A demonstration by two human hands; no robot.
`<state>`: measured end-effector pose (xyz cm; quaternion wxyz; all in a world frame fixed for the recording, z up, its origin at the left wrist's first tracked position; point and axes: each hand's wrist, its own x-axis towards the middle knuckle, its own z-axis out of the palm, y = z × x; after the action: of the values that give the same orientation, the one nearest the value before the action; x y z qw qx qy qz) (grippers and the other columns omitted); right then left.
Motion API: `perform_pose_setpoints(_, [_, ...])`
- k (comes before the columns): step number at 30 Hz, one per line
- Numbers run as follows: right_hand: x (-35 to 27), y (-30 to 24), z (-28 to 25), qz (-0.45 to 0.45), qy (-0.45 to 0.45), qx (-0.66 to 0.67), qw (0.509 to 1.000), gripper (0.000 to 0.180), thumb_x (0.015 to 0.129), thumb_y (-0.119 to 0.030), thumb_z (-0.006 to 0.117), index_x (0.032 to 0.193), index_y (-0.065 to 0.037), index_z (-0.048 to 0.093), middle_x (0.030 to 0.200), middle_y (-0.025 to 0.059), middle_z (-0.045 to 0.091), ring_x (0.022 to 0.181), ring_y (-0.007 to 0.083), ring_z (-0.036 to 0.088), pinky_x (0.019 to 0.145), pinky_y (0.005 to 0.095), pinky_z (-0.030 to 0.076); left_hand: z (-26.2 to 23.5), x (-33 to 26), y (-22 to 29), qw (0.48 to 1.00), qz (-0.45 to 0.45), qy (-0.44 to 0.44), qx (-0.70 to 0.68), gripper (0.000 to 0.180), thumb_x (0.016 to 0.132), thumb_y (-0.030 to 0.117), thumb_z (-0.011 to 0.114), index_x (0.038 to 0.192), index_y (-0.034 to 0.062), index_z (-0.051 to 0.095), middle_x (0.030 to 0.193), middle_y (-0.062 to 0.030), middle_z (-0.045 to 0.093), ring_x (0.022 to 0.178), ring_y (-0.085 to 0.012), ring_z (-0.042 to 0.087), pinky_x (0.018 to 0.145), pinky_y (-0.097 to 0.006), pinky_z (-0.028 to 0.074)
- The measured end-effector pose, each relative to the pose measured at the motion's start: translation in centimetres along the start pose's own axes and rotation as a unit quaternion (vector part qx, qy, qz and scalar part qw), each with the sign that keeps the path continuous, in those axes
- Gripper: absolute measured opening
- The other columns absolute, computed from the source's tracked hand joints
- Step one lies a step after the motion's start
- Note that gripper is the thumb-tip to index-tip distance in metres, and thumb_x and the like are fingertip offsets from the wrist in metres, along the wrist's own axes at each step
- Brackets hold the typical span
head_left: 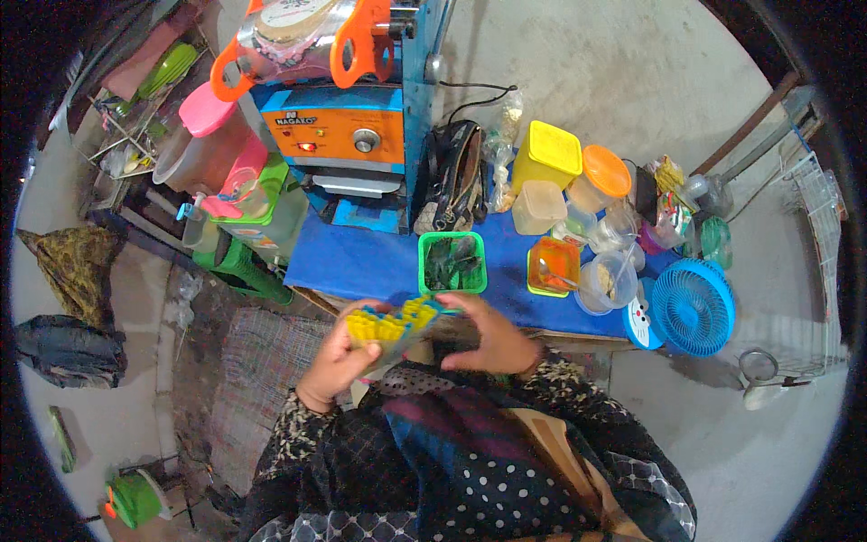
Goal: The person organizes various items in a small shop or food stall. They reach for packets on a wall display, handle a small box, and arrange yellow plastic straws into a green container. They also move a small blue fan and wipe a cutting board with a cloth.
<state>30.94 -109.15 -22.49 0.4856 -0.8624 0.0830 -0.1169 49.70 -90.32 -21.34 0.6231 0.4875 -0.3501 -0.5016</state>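
Note:
My left hand (339, 361) grips a bundle of yellow and blue straws (384, 327), with the thumb across its near side. The bundle's yellow ends face up, in front of my body at the table's edge. To its right is my right hand (495, 336), thumb and fingers spread apart. Those fingertips reach the blue end of the bundle; I cannot tell whether they touch it. Just beyond the hands stands a green square tub (453, 235) with dark contents.
A blue and orange sealing machine (339, 135) stands at the back left of the blue-covered table (361, 256). Right of it are a black bag (456, 167), a yellow container (548, 154), an orange tub with a spoon (567, 256) and a small blue fan (694, 307). Plastic bins (262, 208) stand at left.

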Motion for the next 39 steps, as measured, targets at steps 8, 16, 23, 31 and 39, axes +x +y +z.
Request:
perform_pose_setpoints(8, [-1.7, 0.7, 2.0, 0.155, 0.056, 0.287, 0.944, 0.059, 0.069, -0.017, 0.078, 0.119, -0.003, 0.050, 0.113, 0.0069, 0.058, 0.101, 0.0158, 0.056, 0.091, 0.0317, 0.043, 1.2, 6.3, -2.7, 0.979, 0.131, -0.061, 0.142, 0.106, 0.062, 0.037, 0.079, 0.140, 0.0039, 0.016, 0.140, -0.0158, 0.024, 0.132, -0.0283, 0.022, 0.108, -0.042, 0.016])
perform_pose_setpoints(16, [-8.9, 0.8, -2.5, 0.185, 0.265, 0.133, 0.937, 0.036, 0.072, -0.008, 0.074, 0.104, -0.003, 0.058, 0.101, 0.0052, 0.063, 0.093, 0.0170, 0.059, 0.083, 0.0322, 0.047, -0.6, 14.7, -11.7, 0.965, 0.147, -0.033, 0.214, 0.117, 0.051, 0.018, 0.086, 0.140, 0.0035, 0.011, 0.135, -0.0136, 0.032, 0.129, -0.0235, 0.030, 0.107, -0.034, 0.025])
perform_pose_setpoints(23, [-11.9, 2.3, -3.1, 0.234, 0.360, 0.056, 0.901, 0.030, 0.073, -0.004, 0.069, 0.100, -0.001, 0.057, 0.096, 0.0047, 0.061, 0.088, 0.0170, 0.058, 0.077, 0.0307, 0.046, 1.8, 13.4, -5.7, 0.964, 0.162, -0.055, 0.204, 0.105, 0.050, 0.012, 0.085, 0.135, 0.0048, 0.023, 0.129, -0.0095, 0.040, 0.122, -0.0217, 0.039, 0.105, -0.036, 0.030])
perform_pose_setpoints(31, [-9.8, 0.3, -2.1, 0.207, 0.404, 0.256, 0.853, 0.035, 0.074, -0.007, 0.070, 0.106, 0.001, 0.056, 0.103, 0.0061, 0.060, 0.094, 0.0173, 0.056, 0.086, 0.0326, 0.043, -2.4, 6.7, -1.5, 0.936, 0.230, 0.027, 0.265, 0.114, 0.051, 0.022, 0.088, 0.138, 0.0041, 0.017, 0.134, -0.0113, 0.035, 0.126, -0.0225, 0.035, 0.106, -0.036, 0.028])
perform_pose_setpoints(39, [-2.6, -3.9, 0.9, 0.107, 0.340, 0.265, 0.896, 0.033, 0.075, -0.006, 0.069, 0.104, -0.001, 0.055, 0.101, 0.0053, 0.059, 0.091, 0.0173, 0.056, 0.086, 0.0314, 0.043, -5.4, 0.5, 1.9, 0.893, 0.230, 0.152, 0.356, 0.116, 0.048, 0.033, 0.087, 0.137, 0.0010, 0.019, 0.134, -0.0192, 0.033, 0.126, -0.0334, 0.032, 0.106, -0.039, 0.025])
